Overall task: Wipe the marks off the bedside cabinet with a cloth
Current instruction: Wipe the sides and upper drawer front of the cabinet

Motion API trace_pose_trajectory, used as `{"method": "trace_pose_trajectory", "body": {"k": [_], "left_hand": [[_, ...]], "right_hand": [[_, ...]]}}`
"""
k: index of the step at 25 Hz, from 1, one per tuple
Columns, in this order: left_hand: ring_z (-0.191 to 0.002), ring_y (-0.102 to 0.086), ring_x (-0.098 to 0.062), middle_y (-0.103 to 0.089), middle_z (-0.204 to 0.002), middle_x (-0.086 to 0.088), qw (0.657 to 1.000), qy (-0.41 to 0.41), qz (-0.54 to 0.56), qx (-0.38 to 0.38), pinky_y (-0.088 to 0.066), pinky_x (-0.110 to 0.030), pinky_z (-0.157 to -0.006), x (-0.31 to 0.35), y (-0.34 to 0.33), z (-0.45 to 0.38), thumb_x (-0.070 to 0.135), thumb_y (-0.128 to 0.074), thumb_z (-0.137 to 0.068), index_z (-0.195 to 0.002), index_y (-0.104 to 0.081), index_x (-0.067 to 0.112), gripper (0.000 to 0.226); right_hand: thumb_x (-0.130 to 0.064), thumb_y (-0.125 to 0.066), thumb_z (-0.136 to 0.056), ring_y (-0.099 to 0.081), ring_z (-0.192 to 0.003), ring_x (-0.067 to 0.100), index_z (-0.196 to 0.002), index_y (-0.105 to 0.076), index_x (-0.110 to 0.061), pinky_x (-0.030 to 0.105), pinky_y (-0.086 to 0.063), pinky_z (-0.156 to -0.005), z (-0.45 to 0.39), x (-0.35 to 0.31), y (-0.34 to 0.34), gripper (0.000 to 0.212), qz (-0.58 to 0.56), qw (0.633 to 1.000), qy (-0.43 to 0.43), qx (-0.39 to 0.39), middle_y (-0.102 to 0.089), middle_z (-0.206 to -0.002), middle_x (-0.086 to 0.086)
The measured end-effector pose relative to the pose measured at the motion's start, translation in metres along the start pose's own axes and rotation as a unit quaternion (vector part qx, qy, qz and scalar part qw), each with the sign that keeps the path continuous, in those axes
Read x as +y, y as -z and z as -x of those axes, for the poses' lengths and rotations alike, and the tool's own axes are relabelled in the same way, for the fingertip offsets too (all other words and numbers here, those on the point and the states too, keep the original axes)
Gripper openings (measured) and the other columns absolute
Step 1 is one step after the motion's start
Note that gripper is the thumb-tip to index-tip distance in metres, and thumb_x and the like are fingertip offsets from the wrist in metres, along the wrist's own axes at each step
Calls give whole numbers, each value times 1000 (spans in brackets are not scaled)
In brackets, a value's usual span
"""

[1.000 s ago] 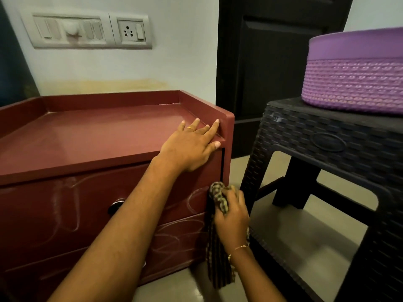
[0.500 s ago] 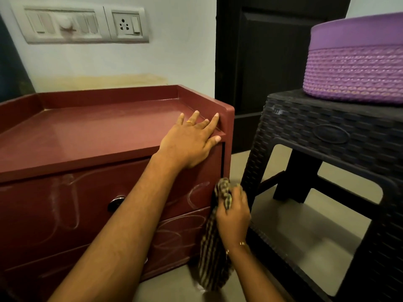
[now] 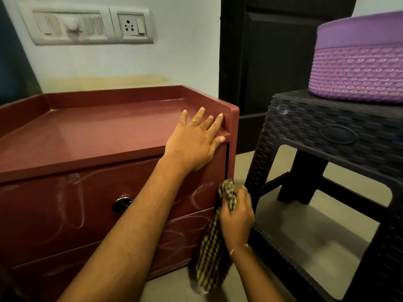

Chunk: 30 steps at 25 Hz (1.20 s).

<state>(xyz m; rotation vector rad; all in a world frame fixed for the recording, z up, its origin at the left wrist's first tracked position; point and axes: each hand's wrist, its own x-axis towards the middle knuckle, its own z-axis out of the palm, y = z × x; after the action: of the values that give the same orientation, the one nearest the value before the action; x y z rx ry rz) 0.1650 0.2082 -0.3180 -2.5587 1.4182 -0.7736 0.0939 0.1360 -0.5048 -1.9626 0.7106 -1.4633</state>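
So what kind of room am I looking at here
Most likely a bedroom in a home. A low maroon bedside cabinet with drawers stands against a painted wall under a switch and socket panel, next to a dark door, and a purple basket sits on a black plastic stool.

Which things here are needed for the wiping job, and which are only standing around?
For the job: cabinet, cloth, marks, right hand holding the cloth, left hand flat on the top.
Standing around: stool, purple basket, switch panel.
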Motion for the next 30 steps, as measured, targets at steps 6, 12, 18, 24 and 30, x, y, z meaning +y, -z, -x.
{"method": "trace_pose_trajectory", "body": {"k": [6, 12, 18, 24, 30], "left_hand": [[-145, 1, -22, -16, -156, -2, 1000, -6, 20, -16, -3, -49, -117, -1, 2, 1, 44, -9, -99, -148, 5, 20, 56], [-145, 1, -21, -18, -155, -1, 998, -1, 53, -30, -3, -49, -117, -2, 3, -1, 44, -10, -98, -148, 3, 21, 56], [-145, 1, -21, -21, -154, -1, 991, 6, 134, -28, -5, -44, -118, -4, 7, 0, 40, -15, -100, -148, -5, 21, 53], [-144, 12, -18, -16, -156, -1, 975, 50, 210, -47, 4, -46, -115, -25, 9, 1, 33, -24, -101, -148, -12, 21, 50], [-142, 18, -19, -9, -157, -1, 983, 79, 151, -67, 8, -54, -112, -23, 7, 2, 38, -16, -100, -148, -10, 22, 51]], "right_hand": [[-18, -56, -83, -60, -82, 30, -100, -61, 0, 24, -40, -67, -14, -9, 12, 25, 0, 1000, 0, -18, -59, -96, 16], [-19, -54, -80, -60, -82, 29, -96, -61, -1, 17, -37, -68, -25, -18, 7, 25, -30, 999, 8, 25, -61, -95, 16], [-12, -60, -81, -61, -80, 35, -101, -61, -4, 29, -42, -63, 18, 20, 14, 21, 48, 996, -40, -71, -57, -97, 15], [-18, -58, -78, -61, -87, 25, -102, -66, -7, 30, -49, -68, -64, -73, 11, 28, -5, 992, 72, 101, -57, -105, 13], [-13, -53, -73, -65, -75, 30, -92, -52, -17, 31, -54, -60, 14, -13, 4, 20, 64, 995, 69, 13, -61, -92, 10]]}}
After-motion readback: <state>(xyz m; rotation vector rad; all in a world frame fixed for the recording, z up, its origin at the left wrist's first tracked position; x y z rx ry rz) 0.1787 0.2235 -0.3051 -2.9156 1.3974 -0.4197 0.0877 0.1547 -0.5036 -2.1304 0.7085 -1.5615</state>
